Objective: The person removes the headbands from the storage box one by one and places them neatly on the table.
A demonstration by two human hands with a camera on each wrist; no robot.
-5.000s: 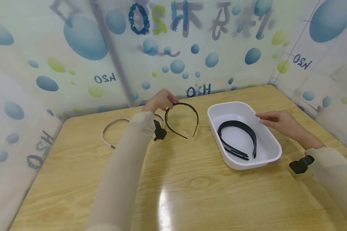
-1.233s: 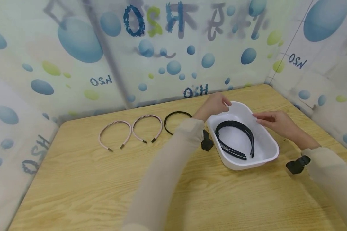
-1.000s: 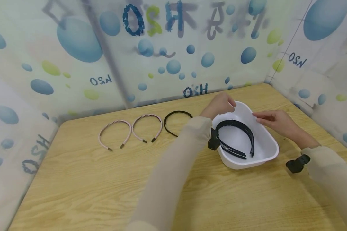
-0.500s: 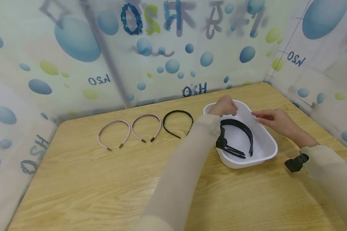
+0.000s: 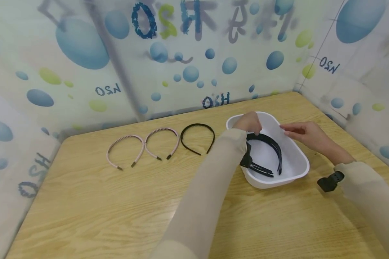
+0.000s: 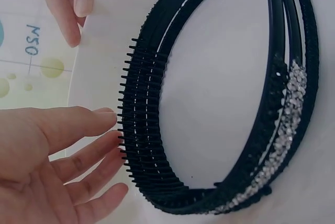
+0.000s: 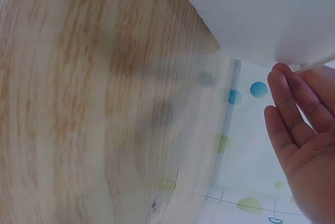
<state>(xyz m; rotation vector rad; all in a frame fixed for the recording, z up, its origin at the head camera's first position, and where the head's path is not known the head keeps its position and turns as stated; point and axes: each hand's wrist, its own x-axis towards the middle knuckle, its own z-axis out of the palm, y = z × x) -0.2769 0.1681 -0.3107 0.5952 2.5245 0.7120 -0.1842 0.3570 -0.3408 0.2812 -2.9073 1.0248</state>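
Observation:
In the head view my left hand (image 5: 249, 123) reaches over the far-left rim into a white plastic tray (image 5: 269, 185). Several black headbands (image 5: 275, 146) lie nested in it, partly hidden by that wrist. The left wrist view shows the thumb and spread fingers right at the comb teeth of the headbands (image 6: 146, 114), not wrapped round them. One of these has a band of silvery glitter (image 6: 282, 130). At the tray's right side my right hand (image 5: 308, 136) pinches the rim, thumb over it and fingers (image 7: 285, 90) outside.
Left of the tray, a black toothed headband (image 5: 197, 125) and two pink ones, the middle one (image 5: 163, 128) and the leftmost one (image 5: 129, 136), lie in a row on the wooden table (image 5: 116, 216). A patterned curtain (image 5: 181, 72) stands behind the table.
Five seconds ago my left hand held a black headband beside the pink ones. That headband now lies on the table, and the hand has moved right into the tray. The right hand stays at the rim.

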